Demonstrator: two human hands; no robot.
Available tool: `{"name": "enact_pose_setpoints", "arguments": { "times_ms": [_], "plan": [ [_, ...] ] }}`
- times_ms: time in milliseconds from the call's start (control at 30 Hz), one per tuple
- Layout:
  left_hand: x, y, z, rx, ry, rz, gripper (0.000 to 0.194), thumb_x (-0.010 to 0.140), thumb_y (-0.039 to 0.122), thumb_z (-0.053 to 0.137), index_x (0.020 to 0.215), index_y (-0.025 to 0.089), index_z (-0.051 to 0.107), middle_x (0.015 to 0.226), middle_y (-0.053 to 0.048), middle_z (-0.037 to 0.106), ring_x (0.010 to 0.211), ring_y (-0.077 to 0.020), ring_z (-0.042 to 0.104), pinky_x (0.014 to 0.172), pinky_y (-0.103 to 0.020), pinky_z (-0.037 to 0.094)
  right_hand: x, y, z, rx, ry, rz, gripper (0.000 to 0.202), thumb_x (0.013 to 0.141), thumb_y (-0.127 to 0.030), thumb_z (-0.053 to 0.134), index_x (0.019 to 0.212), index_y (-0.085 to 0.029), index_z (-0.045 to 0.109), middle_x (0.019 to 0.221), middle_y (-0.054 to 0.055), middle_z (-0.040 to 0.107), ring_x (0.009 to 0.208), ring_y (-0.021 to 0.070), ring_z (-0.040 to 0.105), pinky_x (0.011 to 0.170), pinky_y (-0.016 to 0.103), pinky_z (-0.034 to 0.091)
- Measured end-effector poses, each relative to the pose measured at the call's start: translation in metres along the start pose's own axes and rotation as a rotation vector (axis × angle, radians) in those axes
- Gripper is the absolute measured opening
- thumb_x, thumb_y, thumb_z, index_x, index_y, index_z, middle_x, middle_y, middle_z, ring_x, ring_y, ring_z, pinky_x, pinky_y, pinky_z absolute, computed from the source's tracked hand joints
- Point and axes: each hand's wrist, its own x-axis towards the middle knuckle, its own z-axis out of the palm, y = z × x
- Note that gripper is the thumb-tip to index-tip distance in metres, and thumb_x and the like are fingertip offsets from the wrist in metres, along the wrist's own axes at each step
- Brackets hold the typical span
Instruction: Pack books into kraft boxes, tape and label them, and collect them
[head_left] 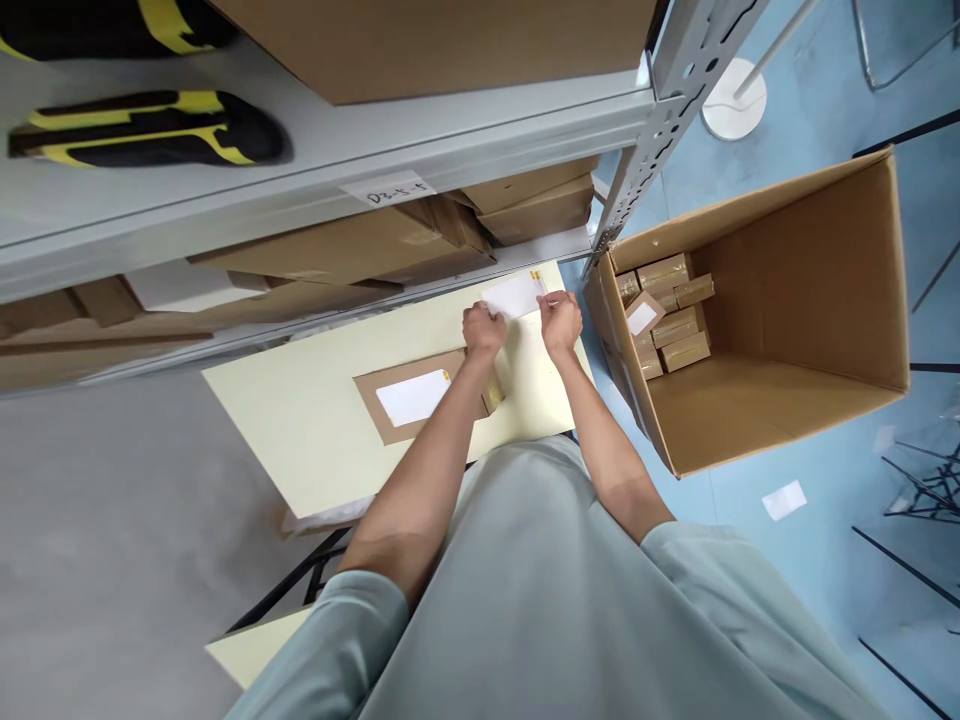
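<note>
Both of my hands are over the cream tabletop (300, 395). A white label sheet (513, 296) with small yellow marks at its upper right stretches between them. My left hand (485, 329) is closed in a pinch at the sheet's left end. At the right end my right hand (561, 323) pinches the sheet's edge, where a thin pale strip shows by the fingertips; I cannot make out whether it is separate. Near my left forearm lies a brown cardboard box (386, 425) bearing a white label (412, 397), partly hidden by that arm.
Right of the table stands a large open carton (787, 300) with several small taped boxes (675, 320) inside. A metal shelf (315, 185) runs along the far side, holding cartons (360, 240) and a black-and-yellow utility knife (150, 130). Its perforated upright (652, 145) rises beside the table's corner.
</note>
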Motion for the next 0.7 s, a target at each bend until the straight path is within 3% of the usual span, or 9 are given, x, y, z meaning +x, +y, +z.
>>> {"name": "enact_pose_setpoints", "arguments": {
  "times_ms": [100, 333, 533, 700],
  "plan": [
    [0.003, 0.007, -0.001, 0.042, 0.024, -0.126, 0.023, 0.087, 0.02, 0.069, 0.11, 0.02, 0.07, 0.116, -0.018, 0.077, 0.115, -0.0329, 0.076, 0.113, -0.051, 0.057, 0.002, -0.003, -0.003, -0.013, -0.026, -0.004, 0.022, 0.114, -0.035, 0.059, 0.107, -0.02, 0.075, 0.126, 0.016, 0.075, 0.102, 0.0289, 0.08, 0.095, 0.039, 0.061],
    [0.008, 0.022, -0.003, -0.053, 0.037, -0.193, 0.011, 0.084, 0.018, 0.071, 0.092, 0.023, 0.068, 0.103, -0.011, 0.079, 0.106, -0.0302, 0.077, 0.109, -0.046, 0.058, 0.003, 0.004, -0.001, -0.018, -0.013, -0.067, 0.027, 0.115, -0.028, 0.05, 0.106, -0.019, 0.074, 0.122, 0.018, 0.073, 0.11, 0.0295, 0.075, 0.105, 0.041, 0.06],
    [0.005, 0.033, -0.004, -0.026, 0.068, -0.2, 0.009, 0.089, 0.018, 0.071, 0.097, 0.022, 0.072, 0.117, -0.015, 0.078, 0.117, -0.033, 0.075, 0.114, -0.05, 0.055, 0.001, 0.01, 0.003, -0.049, -0.035, -0.068, 0.04, 0.112, -0.02, 0.046, 0.147, -0.014, 0.066, 0.14, 0.023, 0.065, 0.127, 0.0318, 0.071, 0.118, 0.047, 0.055],
    [-0.002, 0.04, -0.014, -0.034, 0.158, -0.135, 0.009, 0.096, 0.031, 0.075, 0.097, 0.024, 0.071, 0.112, -0.012, 0.079, 0.113, -0.0332, 0.074, 0.112, -0.051, 0.055, 0.001, 0.009, 0.01, 0.012, -0.053, -0.121, 0.046, 0.109, -0.014, 0.046, 0.149, -0.011, 0.068, 0.139, 0.024, 0.067, 0.129, 0.0315, 0.069, 0.124, 0.049, 0.052]
  ]
}}
